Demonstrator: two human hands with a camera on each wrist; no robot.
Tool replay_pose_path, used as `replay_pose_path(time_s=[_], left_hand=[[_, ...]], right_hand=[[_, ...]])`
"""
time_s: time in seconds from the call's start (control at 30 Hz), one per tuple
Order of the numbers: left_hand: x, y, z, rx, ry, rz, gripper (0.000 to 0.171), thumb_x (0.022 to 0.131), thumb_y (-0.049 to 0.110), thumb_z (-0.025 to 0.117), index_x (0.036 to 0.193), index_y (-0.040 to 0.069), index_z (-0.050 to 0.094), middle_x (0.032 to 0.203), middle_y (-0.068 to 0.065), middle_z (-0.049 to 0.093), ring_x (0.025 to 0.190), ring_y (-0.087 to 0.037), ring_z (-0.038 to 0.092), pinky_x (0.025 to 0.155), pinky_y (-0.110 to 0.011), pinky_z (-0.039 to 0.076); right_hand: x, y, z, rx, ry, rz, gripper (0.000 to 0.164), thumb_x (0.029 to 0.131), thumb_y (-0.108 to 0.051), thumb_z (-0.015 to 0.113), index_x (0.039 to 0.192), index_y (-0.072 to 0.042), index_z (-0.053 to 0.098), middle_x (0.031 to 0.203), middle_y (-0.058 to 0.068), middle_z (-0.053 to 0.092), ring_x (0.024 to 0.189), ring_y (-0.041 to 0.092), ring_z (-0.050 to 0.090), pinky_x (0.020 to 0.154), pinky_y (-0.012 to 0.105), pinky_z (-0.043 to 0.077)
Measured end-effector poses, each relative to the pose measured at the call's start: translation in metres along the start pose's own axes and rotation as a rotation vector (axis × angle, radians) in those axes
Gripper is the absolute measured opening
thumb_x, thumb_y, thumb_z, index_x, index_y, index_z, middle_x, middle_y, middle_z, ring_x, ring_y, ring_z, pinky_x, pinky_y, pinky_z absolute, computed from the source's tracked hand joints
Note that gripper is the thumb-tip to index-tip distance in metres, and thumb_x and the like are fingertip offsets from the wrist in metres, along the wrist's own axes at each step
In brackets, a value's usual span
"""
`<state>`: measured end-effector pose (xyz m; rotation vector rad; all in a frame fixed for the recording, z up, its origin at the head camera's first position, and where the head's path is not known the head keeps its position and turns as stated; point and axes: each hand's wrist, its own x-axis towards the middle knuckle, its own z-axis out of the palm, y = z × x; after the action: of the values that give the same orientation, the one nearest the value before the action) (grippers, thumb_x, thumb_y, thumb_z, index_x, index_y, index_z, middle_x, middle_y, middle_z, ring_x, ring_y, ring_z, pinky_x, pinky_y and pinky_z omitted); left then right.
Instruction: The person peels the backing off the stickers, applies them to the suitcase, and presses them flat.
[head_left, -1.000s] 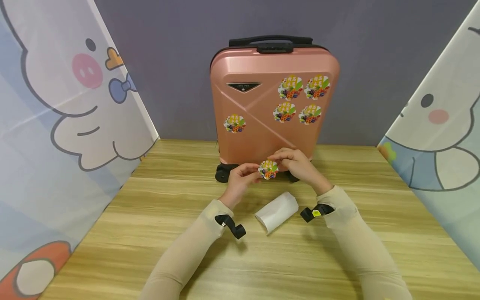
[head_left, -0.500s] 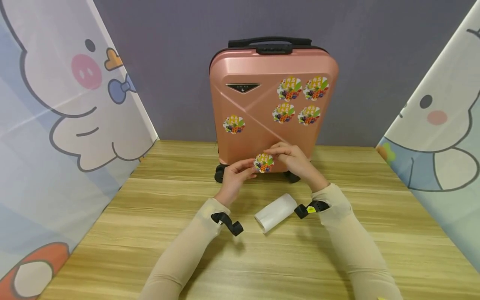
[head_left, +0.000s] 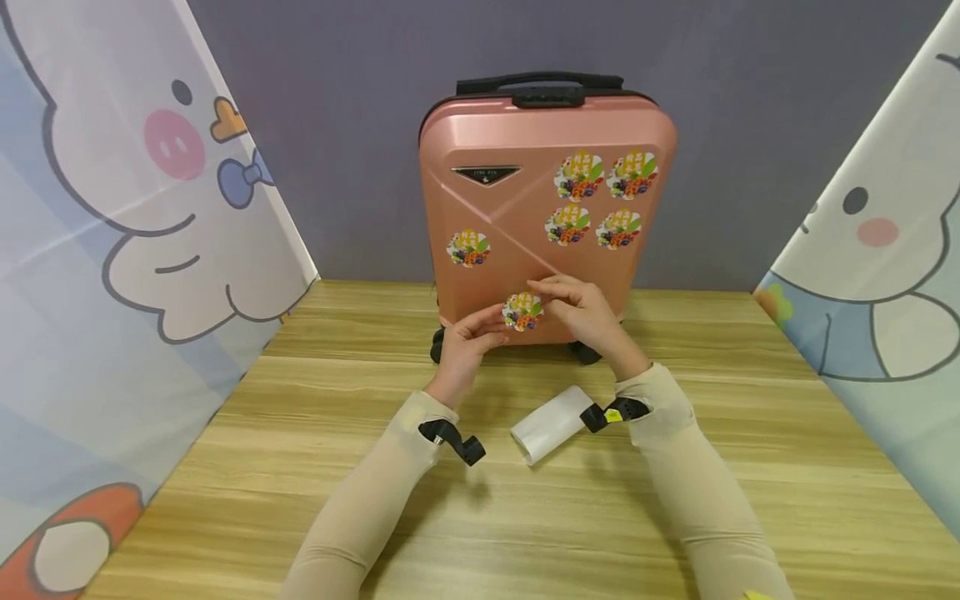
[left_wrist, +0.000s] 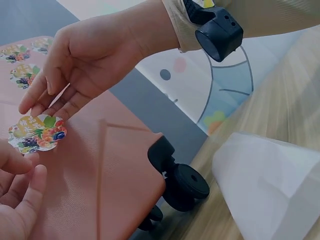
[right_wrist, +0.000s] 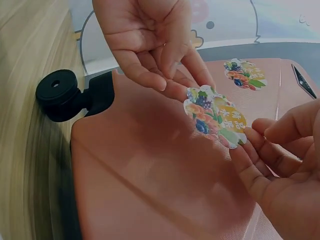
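Note:
A round scalloped sticker (head_left: pixel 522 312) printed with fruit is in front of the lower part of the pink suitcase (head_left: pixel 480 287). My left hand (head_left: pixel 462 350) holds its left edge in the fingers. My right hand (head_left: pixel 588 312) has its fingers at the right edge, as the right wrist view shows with the sticker (right_wrist: pixel 212 115) between both hands. Whether the sticker touches the shell cannot be told. Several matching stickers are on the suitcase: a group at the upper right and a single sticker (head_left: pixel 468 248) at left.
A curled white sheet (head_left: pixel 551 423) lies on the wooden table (head_left: pixel 300 467) between the forearms. Black wheels (head_left: pixel 585 353) and a top handle (head_left: pixel 540 81) are on the upright suitcase. Cartoon-printed panels (head_left: pixel 150 250) flank the table, with a grey backdrop (head_left: pixel 345 167) behind.
Both hands and the sticker have moved up and slightly left, from near the suitcase's bottom edge to in front of its lower shell. The white sheet stays in place.

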<state>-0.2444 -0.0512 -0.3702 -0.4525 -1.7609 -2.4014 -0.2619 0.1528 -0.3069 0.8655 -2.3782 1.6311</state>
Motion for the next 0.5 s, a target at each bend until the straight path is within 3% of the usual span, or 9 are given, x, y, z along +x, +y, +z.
replay_pose_path(time_s=[0.2,0.37,0.5], left_hand=[[0.002,0.005,-0.001,0.006,0.019,-0.009,0.046,0.089,-0.02,0.056,0.134,-0.01,0.056,0.106,0.002,0.066,0.099,-0.012,0.065,0.08,-0.027,0.058],[0.005,0.008,0.0,0.003,0.045,0.006,0.046,0.088,-0.021,0.055,0.133,-0.01,0.056,0.107,0.0,0.067,0.103,-0.016,0.065,0.081,-0.027,0.058],[0.007,0.01,0.001,-0.005,0.056,0.017,0.048,0.087,-0.023,0.055,0.134,-0.011,0.056,0.108,-0.001,0.067,0.101,-0.012,0.065,0.081,-0.027,0.058]], right_hand=[[0.004,-0.001,0.003,0.064,0.034,-0.02,0.04,0.099,0.005,0.051,0.138,0.001,0.057,0.119,0.023,0.063,0.109,0.034,0.06,0.093,0.054,0.05],[0.009,-0.001,0.005,0.108,0.051,-0.071,0.039,0.098,0.008,0.048,0.136,0.004,0.054,0.115,0.025,0.063,0.107,0.033,0.059,0.096,0.05,0.048],[0.012,-0.002,0.006,0.133,0.062,-0.096,0.036,0.097,0.01,0.047,0.132,0.007,0.054,0.115,0.027,0.063,0.105,0.031,0.059,0.094,0.049,0.048]])
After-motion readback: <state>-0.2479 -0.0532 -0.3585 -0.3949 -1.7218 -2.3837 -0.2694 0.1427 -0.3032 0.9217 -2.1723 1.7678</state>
